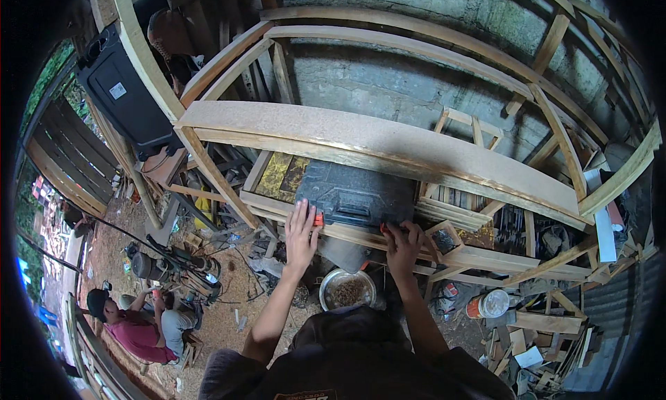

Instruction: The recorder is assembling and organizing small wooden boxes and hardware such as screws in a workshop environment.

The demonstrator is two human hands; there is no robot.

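Observation:
A dark plastic tool case [357, 185] with a carry handle lies flat on the wooden bench, its front toward me. Beside its left red-orange latch [318, 220], my left hand [300, 232] rests with the fingers stretched forward over the case's front edge. At the right latch [383, 228], my right hand [404, 246] has its fingers bent, with the fingertips on the latch. The case appears closed, and a wooden beam partly covers its far side.
A wide wooden frame [374, 133] spans above the case. Below the bench stand a metal basin [334, 305] and a bucket [494, 303]. A person in a red shirt [142, 331] sits low at the left. Scrap wood [548, 355] lies at the right, a black speaker-like box [125, 88] upper left.

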